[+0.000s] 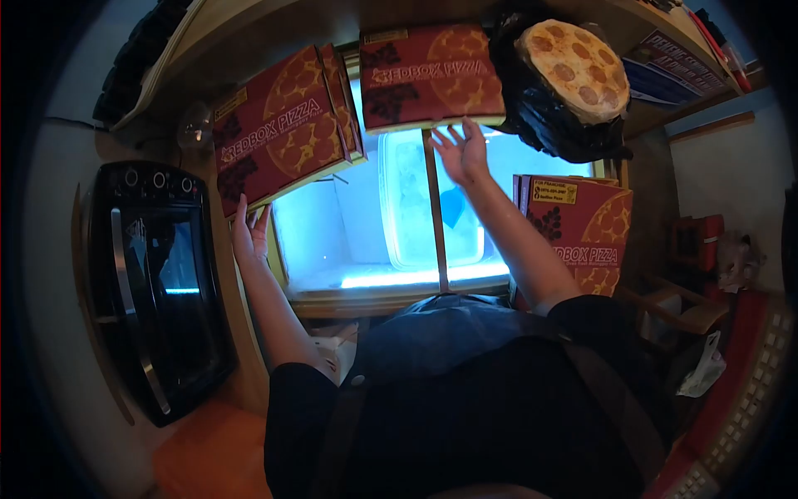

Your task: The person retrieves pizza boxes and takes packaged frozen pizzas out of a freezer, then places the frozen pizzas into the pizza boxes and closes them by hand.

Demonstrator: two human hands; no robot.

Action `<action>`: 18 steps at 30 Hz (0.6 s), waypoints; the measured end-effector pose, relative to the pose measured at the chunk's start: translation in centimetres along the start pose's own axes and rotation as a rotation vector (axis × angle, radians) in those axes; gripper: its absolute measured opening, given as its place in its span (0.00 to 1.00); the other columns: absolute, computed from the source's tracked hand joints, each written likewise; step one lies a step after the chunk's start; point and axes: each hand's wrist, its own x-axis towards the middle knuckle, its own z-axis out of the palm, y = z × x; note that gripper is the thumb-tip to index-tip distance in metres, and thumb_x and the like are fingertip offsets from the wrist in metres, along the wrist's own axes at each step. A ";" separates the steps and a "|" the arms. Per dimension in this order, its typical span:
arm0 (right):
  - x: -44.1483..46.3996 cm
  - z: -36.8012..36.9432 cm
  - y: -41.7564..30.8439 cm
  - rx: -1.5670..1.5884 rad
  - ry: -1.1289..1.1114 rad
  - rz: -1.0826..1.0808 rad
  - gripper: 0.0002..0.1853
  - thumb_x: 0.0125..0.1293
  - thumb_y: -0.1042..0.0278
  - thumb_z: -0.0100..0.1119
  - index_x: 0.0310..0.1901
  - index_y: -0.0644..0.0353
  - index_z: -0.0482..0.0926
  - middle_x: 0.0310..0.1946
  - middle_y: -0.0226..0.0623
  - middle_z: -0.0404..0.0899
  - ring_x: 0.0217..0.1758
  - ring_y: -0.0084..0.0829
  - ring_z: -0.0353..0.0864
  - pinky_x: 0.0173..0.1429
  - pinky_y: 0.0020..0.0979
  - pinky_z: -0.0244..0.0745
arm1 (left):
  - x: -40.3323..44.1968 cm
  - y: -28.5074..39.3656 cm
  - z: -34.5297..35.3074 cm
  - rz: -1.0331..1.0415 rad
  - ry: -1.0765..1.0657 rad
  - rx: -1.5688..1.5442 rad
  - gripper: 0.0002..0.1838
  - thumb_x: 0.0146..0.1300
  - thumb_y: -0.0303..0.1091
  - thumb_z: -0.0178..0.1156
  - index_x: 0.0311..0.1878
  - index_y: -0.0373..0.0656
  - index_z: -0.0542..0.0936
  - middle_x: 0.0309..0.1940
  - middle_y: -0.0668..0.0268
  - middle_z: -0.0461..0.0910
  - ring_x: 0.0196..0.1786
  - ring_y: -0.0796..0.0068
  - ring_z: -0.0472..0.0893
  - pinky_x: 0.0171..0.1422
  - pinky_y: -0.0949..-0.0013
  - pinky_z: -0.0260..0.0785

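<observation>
At left, my left hand (pixel 252 237) is at the lower corner of a tilted red pizza box (pixel 283 125), its fingers against the box edge and the thumb below. More boxes show behind that one. My right hand (pixel 464 154) has its fingers spread, palm up, with fingertips at the front edge of another red pizza box (pixel 432 75) in the middle. Whether it bears any of that box's weight I cannot tell. Between my arms is a lit glass-topped case (pixel 332 224) with a clear tub (pixel 399 241) inside.
A round pepperoni pizza (pixel 573 71) in wrapping lies on a black plastic bag (pixel 540 133) at upper right. More pizza boxes (pixel 582 233) stand beside my right arm. A black oven (pixel 162 291) is on the left, with an orange surface (pixel 216 453) below it.
</observation>
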 end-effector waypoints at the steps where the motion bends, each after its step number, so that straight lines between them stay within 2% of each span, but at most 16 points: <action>1: 0.0 -0.4 -0.3 -0.028 -0.040 -0.027 0.42 0.64 0.57 0.47 0.70 0.53 0.33 0.71 0.51 0.32 0.69 0.59 0.51 0.69 0.50 0.52 | -0.8 -0.1 -0.4 0.033 0.016 -0.012 0.21 0.57 0.33 0.63 0.52 0.36 0.71 0.48 0.62 0.75 0.52 0.70 0.76 0.50 0.65 0.78; 3: -0.6 -0.7 -1.8 -0.031 0.046 0.040 0.37 0.65 0.59 0.46 0.70 0.58 0.39 0.70 0.52 0.37 0.68 0.59 0.53 0.69 0.50 0.53 | -3.5 -0.5 -1.8 0.127 -0.040 -0.014 0.19 0.58 0.30 0.62 0.53 0.38 0.71 0.50 0.61 0.74 0.53 0.71 0.75 0.49 0.66 0.78; 5: -3.0 -0.9 -3.4 -0.230 -0.062 0.011 0.36 0.65 0.58 0.47 0.68 0.62 0.42 0.68 0.51 0.44 0.66 0.56 0.57 0.68 0.49 0.55 | -6.7 -0.8 -2.2 0.199 -0.108 -0.018 0.18 0.59 0.27 0.60 0.53 0.40 0.71 0.51 0.61 0.74 0.53 0.72 0.75 0.48 0.67 0.78; 7: -7.0 -0.9 -4.8 -0.405 -0.153 -0.053 0.31 0.65 0.62 0.49 0.65 0.66 0.53 0.63 0.49 0.56 0.63 0.47 0.64 0.66 0.42 0.60 | -11.4 -2.0 -2.4 0.229 -0.166 -0.019 0.18 0.59 0.24 0.59 0.53 0.42 0.72 0.51 0.62 0.75 0.52 0.73 0.76 0.47 0.69 0.77; 9: -10.2 -1.4 -6.0 -0.650 -0.218 -0.181 0.30 0.62 0.62 0.52 0.64 0.65 0.59 0.63 0.51 0.58 0.61 0.43 0.66 0.64 0.37 0.61 | -14.5 -5.1 -4.0 0.069 -0.222 0.012 0.20 0.58 0.22 0.59 0.55 0.45 0.70 0.49 0.65 0.76 0.48 0.74 0.78 0.46 0.72 0.76; 11: -13.0 -2.1 -7.3 -0.968 -0.208 -0.423 0.23 0.60 0.65 0.55 0.57 0.59 0.71 0.58 0.46 0.66 0.58 0.36 0.69 0.60 0.33 0.64 | -17.1 -9.6 -6.2 -0.092 -0.332 0.056 0.22 0.58 0.22 0.59 0.56 0.46 0.69 0.48 0.66 0.76 0.46 0.74 0.79 0.46 0.72 0.75; 13: -15.0 -2.6 -7.4 -1.208 -0.166 -0.804 0.19 0.58 0.69 0.57 0.52 0.60 0.74 0.52 0.43 0.71 0.55 0.35 0.71 0.58 0.33 0.65 | -22.0 -11.5 -2.6 -0.246 -0.199 0.095 0.22 0.58 0.22 0.60 0.55 0.45 0.68 0.47 0.66 0.76 0.46 0.75 0.79 0.46 0.72 0.75; 14: -16.2 -2.3 -7.6 -1.390 -0.153 -0.955 0.17 0.55 0.71 0.59 0.48 0.60 0.75 0.48 0.43 0.72 0.54 0.38 0.71 0.57 0.35 0.66 | -23.5 -12.9 -1.9 -0.276 -0.211 0.042 0.22 0.58 0.23 0.60 0.55 0.45 0.68 0.46 0.66 0.76 0.45 0.74 0.79 0.46 0.72 0.75; 15: -17.0 -2.2 -7.4 -1.509 -0.238 -1.140 0.18 0.53 0.72 0.60 0.47 0.60 0.75 0.49 0.44 0.71 0.54 0.42 0.71 0.57 0.38 0.66 | -24.4 -14.0 -1.1 -0.301 -0.227 -0.008 0.22 0.58 0.23 0.60 0.55 0.45 0.68 0.46 0.65 0.76 0.45 0.74 0.79 0.46 0.72 0.75; 18: -18.8 -3.6 -4.6 -1.652 -0.598 -0.962 0.18 0.49 0.74 0.61 0.45 0.58 0.75 0.49 0.44 0.71 0.55 0.47 0.69 0.59 0.41 0.65 | -25.5 -17.6 -0.7 -0.336 -0.166 -0.067 0.23 0.58 0.25 0.61 0.55 0.46 0.65 0.45 0.64 0.75 0.43 0.72 0.79 0.46 0.68 0.76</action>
